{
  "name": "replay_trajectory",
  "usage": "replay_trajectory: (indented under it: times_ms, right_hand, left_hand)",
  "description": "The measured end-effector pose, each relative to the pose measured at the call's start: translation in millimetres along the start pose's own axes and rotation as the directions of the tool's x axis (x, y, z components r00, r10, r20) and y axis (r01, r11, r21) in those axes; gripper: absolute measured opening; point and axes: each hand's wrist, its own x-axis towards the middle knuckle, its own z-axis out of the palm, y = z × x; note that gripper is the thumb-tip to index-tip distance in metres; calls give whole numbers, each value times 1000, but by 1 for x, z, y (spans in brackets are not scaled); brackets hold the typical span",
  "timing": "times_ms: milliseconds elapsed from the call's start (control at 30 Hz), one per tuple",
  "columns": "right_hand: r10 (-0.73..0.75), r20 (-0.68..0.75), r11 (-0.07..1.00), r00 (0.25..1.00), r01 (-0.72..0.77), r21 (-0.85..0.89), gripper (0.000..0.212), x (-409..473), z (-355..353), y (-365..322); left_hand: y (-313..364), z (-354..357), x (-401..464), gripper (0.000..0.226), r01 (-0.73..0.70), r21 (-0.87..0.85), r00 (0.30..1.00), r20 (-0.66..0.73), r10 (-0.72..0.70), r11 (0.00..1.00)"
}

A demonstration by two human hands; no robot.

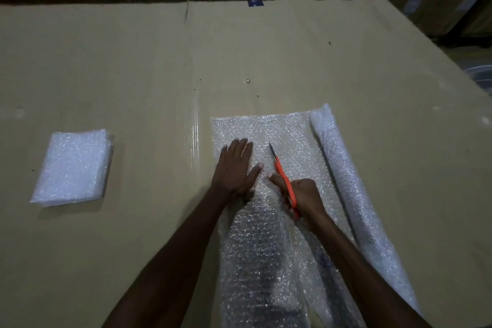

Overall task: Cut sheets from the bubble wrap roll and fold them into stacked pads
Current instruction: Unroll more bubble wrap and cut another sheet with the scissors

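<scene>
Scissors sit clenched in my right hand, blade midway up the sheet. Left hand lies released, flat beside the cut; I'd keep it pressing and steer straight toward the far edge.

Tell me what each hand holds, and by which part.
Right hand grips the scissors by the orange handle; left hand holds nothing, pressing flat on the bubble wrap sheet.

Both bare forearms reaching forward from the bottom edge, converging toward the middle. Left hand laid flat, palm down, fingers straight and close together, thumb spread out to the right, pressing on the bubble wrap. Right hand just beside it, fingers curled round the orange handle of the scissors, thumb stretched toward the left thumb, blades pointing away from the body.
</scene>
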Motion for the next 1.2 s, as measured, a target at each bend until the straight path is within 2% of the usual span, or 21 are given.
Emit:
replay_trajectory:
  times_ms: [133,267,533,733,833,1033,1200]
  right_hand:
    - [-1,22,998,1000,-1,69,57,6,-1,-3]
    - [-18,22,1000,1000,18,18,59,15,2,-11]
    - [12,19,1000,1000,-13,21,57,22,4,-12]
    - [-3,11,1000,1000,3,8,60,23,8,-16]
    - [-24,14,1000,1000,24,15,58,23,7,-18]
    - [-63,-12,996,998,63,-58,58,31,9,-26]
    - [-54,-11,997,998,53,-65,59,31,11,-25]
  left_hand:
    - [-11,2,14,84,-63,36,996,67,61,997]
    - [-14,7,15,89,-42,-5,995,95,42,999]
    - [-13,8,14,90,-33,-1,997,69,33,999]
    - [-15,10,13,89,-43,-11,998,46,43,999]
    - [-15,12,12,83,-62,-3,998,-9,62,998]
    - [-15,16,10,78,-59,20,997,-43,60,998]
    - [-13,13,11,82,-43,3,999,-7,43,999]
